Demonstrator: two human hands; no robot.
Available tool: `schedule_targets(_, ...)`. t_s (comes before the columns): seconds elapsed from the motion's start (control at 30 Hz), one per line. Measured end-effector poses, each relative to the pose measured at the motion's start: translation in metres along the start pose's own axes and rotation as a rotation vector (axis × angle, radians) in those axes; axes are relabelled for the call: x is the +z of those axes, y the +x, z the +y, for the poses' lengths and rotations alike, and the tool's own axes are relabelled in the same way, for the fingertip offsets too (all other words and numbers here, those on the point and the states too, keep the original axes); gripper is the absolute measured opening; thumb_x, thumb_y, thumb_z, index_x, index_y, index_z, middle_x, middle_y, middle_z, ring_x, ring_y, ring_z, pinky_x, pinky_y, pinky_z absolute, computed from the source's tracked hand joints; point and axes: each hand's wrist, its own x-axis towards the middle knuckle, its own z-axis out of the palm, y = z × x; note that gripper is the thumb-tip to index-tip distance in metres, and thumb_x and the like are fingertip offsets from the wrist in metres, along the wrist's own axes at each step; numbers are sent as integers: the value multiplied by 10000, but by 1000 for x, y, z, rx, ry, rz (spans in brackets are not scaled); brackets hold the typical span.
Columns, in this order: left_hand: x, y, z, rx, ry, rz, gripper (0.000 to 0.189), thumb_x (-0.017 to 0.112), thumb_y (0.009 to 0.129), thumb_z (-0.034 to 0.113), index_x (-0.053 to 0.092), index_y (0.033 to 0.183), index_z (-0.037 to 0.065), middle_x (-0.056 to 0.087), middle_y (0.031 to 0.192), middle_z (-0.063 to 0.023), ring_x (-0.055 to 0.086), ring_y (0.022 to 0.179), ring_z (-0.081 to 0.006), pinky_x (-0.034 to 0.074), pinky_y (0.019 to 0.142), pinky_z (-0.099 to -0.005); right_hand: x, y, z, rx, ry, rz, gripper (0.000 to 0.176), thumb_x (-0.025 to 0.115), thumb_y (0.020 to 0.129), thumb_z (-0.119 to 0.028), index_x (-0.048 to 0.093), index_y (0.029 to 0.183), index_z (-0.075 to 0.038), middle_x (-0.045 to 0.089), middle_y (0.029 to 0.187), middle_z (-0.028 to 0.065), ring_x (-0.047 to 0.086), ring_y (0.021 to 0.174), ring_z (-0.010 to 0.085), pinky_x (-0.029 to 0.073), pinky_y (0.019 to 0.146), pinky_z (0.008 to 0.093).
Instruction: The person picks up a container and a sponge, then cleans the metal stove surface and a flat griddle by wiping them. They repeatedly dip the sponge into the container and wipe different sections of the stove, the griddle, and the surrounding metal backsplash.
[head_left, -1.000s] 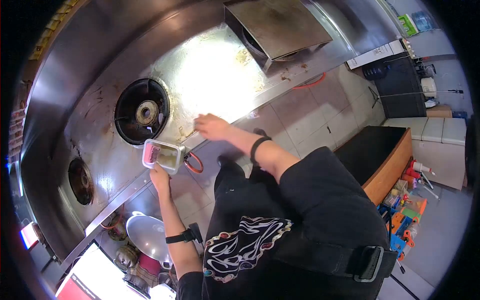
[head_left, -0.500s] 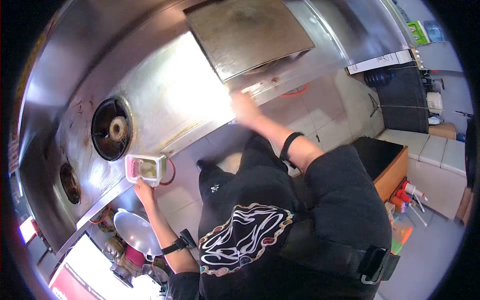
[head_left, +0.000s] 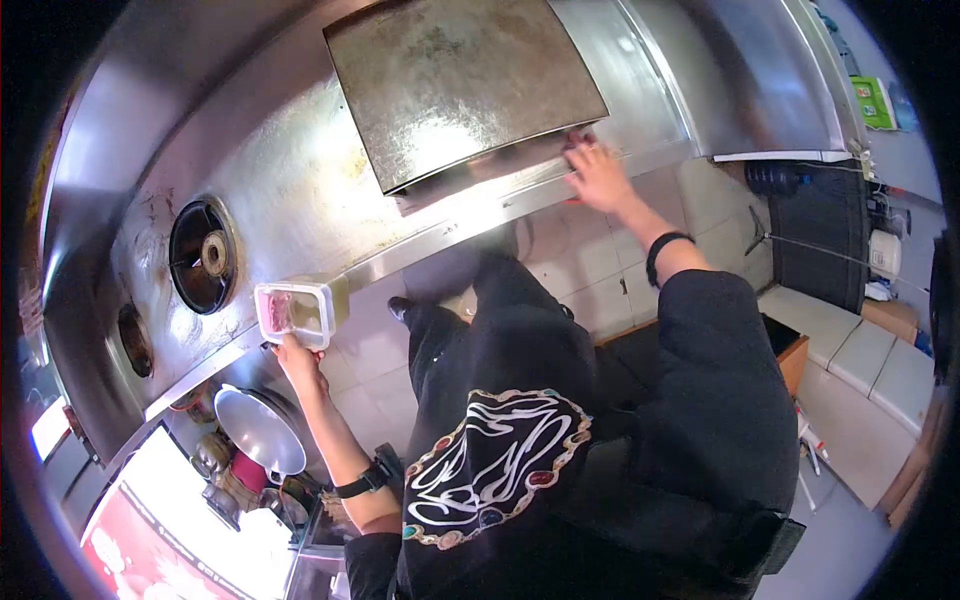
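Observation:
My left hand (head_left: 298, 362) is closed on the rim of a clear plastic container (head_left: 322, 318), which is tilted so its mouth faces me. Something pink and something pale green show inside it. The container is beside the front edge of the steel stove top (head_left: 300, 190). My right hand (head_left: 600, 178) reaches to the front right corner of a flat metal griddle plate (head_left: 465, 90), its fingers apart. By the fingertips is a small dark reddish spot that I cannot make out.
Left on the stove top are a round burner (head_left: 212, 255) and a smaller one (head_left: 135, 340). A large metal wok (head_left: 260, 432) sits below the counter at left, near a bright screen (head_left: 170, 530). Tiled floor (head_left: 590, 250) lies in front of the stove.
My right hand has moved right along the stove's front edge to the griddle plate's corner. The view has shifted; my left hand still holds the container.

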Motion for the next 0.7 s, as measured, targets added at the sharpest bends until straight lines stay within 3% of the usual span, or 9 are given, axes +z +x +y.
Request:
schedule_targets(0.13, 14, -15, 16, 21, -32, -43, 336, 419, 934, 284, 583, 863, 0, 537, 624, -47, 470, 437, -141, 371, 396, -273, 12, 27, -141, -94, 431, -3, 580, 520, 914, -376, 454, 1352, -1, 441, 1388, 228, 395, 1306, 370, 250, 1115, 483)
schedule_targets(0.17, 12, -11, 15, 30, 2, -73, 334, 419, 931, 278, 582, 859, -4, 556, 632, -58, 491, 455, -136, 385, 398, -267, 6, 35, -184, -117, 481, -127, 602, 515, 916, -371, 425, 1379, 4, 428, 1402, 232, 384, 1312, 389, 245, 1120, 496)
schedule_targets(0.2, 12, -12, 12, 38, 39, -105, 332, 418, 928, 272, 581, 855, -8, 574, 641, -68, 512, 474, -131, 399, 401, -261, 40, 39, -224, -254, 420, 71, 567, 509, 924, -353, 440, 1367, -6, 425, 1410, 224, 378, 1312, 407, 257, 1108, 525)
schedule_targets(0.27, 16, -16, 19, 46, 72, -55, 357, 414, 928, 287, 585, 818, -6, 549, 594, -63, 486, 443, -135, 396, 405, -261, 17, 45, -273, -395, 315, -12, 597, 461, 952, -386, 375, 1419, -23, 336, 1480, 233, 308, 1372, 408, 231, 1132, 530)
schedule_targets(0.37, 16, -22, 25, 64, 118, -86, 366, 416, 933, 298, 586, 821, -7, 545, 588, -60, 469, 428, -133, 397, 408, -261, 24, 51, -249, -478, 336, -33, 505, 439, 964, -325, 438, 1382, -42, 365, 1464, 227, 343, 1352, 405, 251, 1124, 532)
schedule_targets(0.43, 18, -22, 26, 82, 113, -96, 372, 415, 939, 308, 577, 805, 0, 526, 564, -56, 452, 413, -132, 396, 403, -268, 31, 43, -175, -570, 266, 175, 388, 497, 900, -243, 578, 1231, -57, 507, 1345, 177, 458, 1261, 351, 374, 1034, 503)
schedule_targets(0.53, 23, -21, 21, 72, 181, -93, 375, 411, 944, 309, 563, 786, 5, 509, 540, -53, 445, 403, -133, 390, 397, -276, 42, 18, -35, -354, 215, 234, 354, 528, 847, -213, 614, 1137, -30, 563, 1243, 175, 496, 1210, 330, 402, 1006, 453)
schedule_targets(0.67, 43, -29, 20, 83, 204, -160, 408, 410, 945, 325, 551, 742, 1, 491, 515, -57, 450, 397, -146, 387, 392, -286, 11, -2, 76, -43, 135, 148, 388, 482, 935, -256, 521, 1278, -79, 385, 1436, 181, 377, 1320, 360, 327, 1081, 478)
schedule_targets(0.7, 48, -25, 15, 68, 208, -174, 409, 417, 941, 324, 556, 737, -2, 498, 524, -58, 452, 399, -151, 386, 391, -290, 14, 4, 85, 224, 113, 153, 408, 464, 949, -277, 489, 1307, -84, 348, 1463, 182, 340, 1346, 368, 295, 1101, 485)
